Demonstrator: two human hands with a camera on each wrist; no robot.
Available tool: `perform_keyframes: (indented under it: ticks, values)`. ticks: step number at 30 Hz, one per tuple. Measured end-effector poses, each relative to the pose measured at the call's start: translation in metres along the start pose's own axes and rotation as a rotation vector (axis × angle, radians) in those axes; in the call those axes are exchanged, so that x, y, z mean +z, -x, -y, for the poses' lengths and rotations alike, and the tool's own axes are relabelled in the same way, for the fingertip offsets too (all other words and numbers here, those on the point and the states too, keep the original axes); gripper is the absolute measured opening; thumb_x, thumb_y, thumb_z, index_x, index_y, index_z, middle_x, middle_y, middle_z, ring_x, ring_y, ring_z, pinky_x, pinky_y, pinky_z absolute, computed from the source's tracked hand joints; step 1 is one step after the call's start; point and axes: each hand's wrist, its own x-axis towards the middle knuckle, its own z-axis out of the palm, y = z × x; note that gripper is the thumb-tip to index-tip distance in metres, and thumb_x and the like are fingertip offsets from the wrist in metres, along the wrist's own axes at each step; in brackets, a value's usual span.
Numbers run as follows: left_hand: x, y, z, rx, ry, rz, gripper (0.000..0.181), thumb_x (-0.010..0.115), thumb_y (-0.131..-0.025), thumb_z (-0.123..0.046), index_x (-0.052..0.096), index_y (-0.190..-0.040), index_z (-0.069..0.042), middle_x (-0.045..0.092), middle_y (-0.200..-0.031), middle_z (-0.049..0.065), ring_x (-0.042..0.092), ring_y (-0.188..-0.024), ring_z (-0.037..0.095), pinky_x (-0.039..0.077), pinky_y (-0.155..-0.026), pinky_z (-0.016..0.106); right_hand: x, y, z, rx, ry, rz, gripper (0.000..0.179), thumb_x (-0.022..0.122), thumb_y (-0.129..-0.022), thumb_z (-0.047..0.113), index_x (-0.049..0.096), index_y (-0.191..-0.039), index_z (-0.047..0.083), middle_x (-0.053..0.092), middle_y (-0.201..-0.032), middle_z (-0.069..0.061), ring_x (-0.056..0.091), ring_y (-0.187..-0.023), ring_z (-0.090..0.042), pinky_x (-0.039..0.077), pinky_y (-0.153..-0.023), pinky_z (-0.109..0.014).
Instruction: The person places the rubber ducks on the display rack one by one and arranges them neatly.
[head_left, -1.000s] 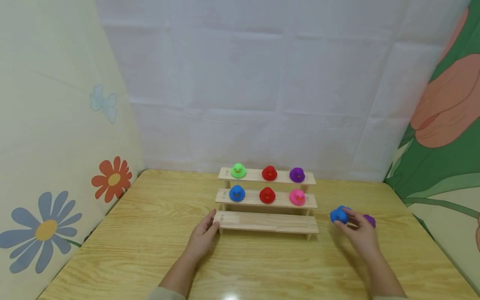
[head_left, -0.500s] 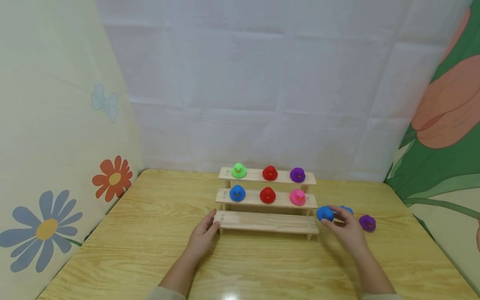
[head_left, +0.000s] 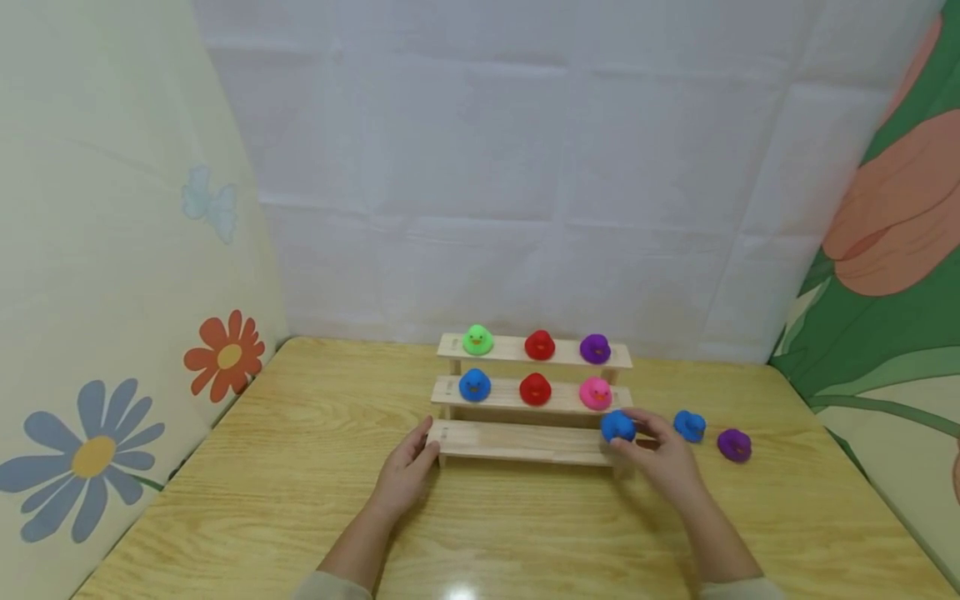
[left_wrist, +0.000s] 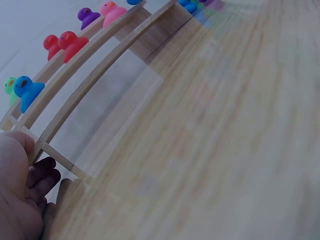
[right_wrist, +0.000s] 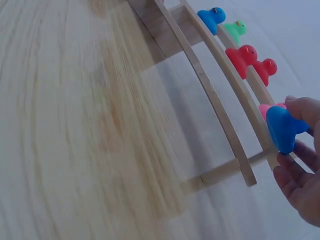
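Observation:
My right hand (head_left: 666, 460) pinches a blue rubber duck (head_left: 617, 426) between thumb and fingers, at the right end of the lowest step of a wooden three-step stand (head_left: 525, 443). In the right wrist view that blue duck (right_wrist: 283, 127) is tilted and overlaps the pink duck behind. My left hand (head_left: 405, 473) grips the left end of the same step; in the left wrist view its thumb lies at the step's end, with the fingers below. Green (head_left: 477, 340), red (head_left: 540, 345) and purple (head_left: 596, 349) ducks sit on the top step. On the middle one are blue (head_left: 475, 385), red (head_left: 536, 389) and pink (head_left: 596, 392) ducks.
To the right of the stand, another blue duck (head_left: 689, 426) and a purple duck (head_left: 734, 446) rest on the wood-grain table (head_left: 300, 433). A white cloth (head_left: 480, 167) hangs behind the table, with flower-printed cloths at both sides.
My right hand has carried the blue duck leftward from the table's right side to the lowest step's right end, uncovering the other blue duck and the purple one. My left hand has stayed in place.

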Motion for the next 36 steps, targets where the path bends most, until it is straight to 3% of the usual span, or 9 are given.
perform_keyframes:
  ticks: [6, 13, 17, 25, 36]
  values:
    - [0.0, 0.0, -0.001, -0.002, 0.009, 0.003, 0.055, 0.047, -0.104, -0.02, 0.029, -0.152, 0.003, 0.04, -0.15, 0.027, 0.038, -0.141, 0.039, 0.034, -0.116, 0.051, 0.015, 0.001, 0.01, 0.011, -0.038, 0.005, 0.046, 0.076, -0.086, 0.011, 0.061, -0.128, 0.001, 0.062, -0.13, -0.019, 0.059, -0.116, -0.025, 0.054, -0.094, -0.028]
    - [0.0, -0.001, 0.0, -0.006, -0.002, -0.002, 0.055, 0.047, -0.104, -0.019, 0.03, -0.151, 0.002, 0.038, -0.151, 0.026, 0.036, -0.142, 0.039, 0.032, -0.117, 0.051, 0.031, 0.0, 0.017, -0.003, -0.08, 0.042, 0.043, 0.077, -0.084, 0.011, 0.064, -0.125, 0.002, 0.065, -0.123, -0.016, 0.059, -0.11, -0.017, 0.051, -0.088, -0.018]
    - [0.0, -0.002, 0.001, -0.008, -0.001, -0.004, 0.055, 0.047, -0.104, -0.02, 0.031, -0.152, 0.001, 0.038, -0.152, 0.025, 0.035, -0.142, 0.039, 0.032, -0.117, 0.051, 0.041, -0.001, 0.02, -0.01, -0.086, 0.073, 0.042, 0.077, -0.084, 0.012, 0.065, -0.124, 0.005, 0.066, -0.122, -0.013, 0.059, -0.114, -0.025, 0.052, -0.091, -0.023]
    - [-0.001, -0.001, 0.001, -0.015, 0.001, -0.01, 0.055, 0.048, -0.104, -0.021, 0.03, -0.152, 0.001, 0.042, -0.149, 0.026, 0.04, -0.14, 0.039, 0.034, -0.116, 0.051, 0.062, 0.0, 0.029, 0.003, -0.102, 0.121, 0.041, 0.078, -0.085, 0.016, 0.066, -0.123, 0.008, 0.063, -0.123, -0.009, 0.058, -0.115, -0.025, 0.053, -0.098, -0.039]
    - [0.001, -0.002, 0.002, -0.03, 0.001, -0.003, 0.054, 0.047, -0.104, -0.02, 0.031, -0.152, -0.001, 0.039, -0.153, 0.023, 0.037, -0.142, 0.037, 0.032, -0.117, 0.051, 0.09, -0.002, 0.037, -0.028, -0.152, 0.162, 0.039, 0.079, -0.083, 0.012, 0.067, -0.119, 0.008, 0.066, -0.117, -0.008, 0.061, -0.107, -0.021, 0.056, -0.092, -0.036]
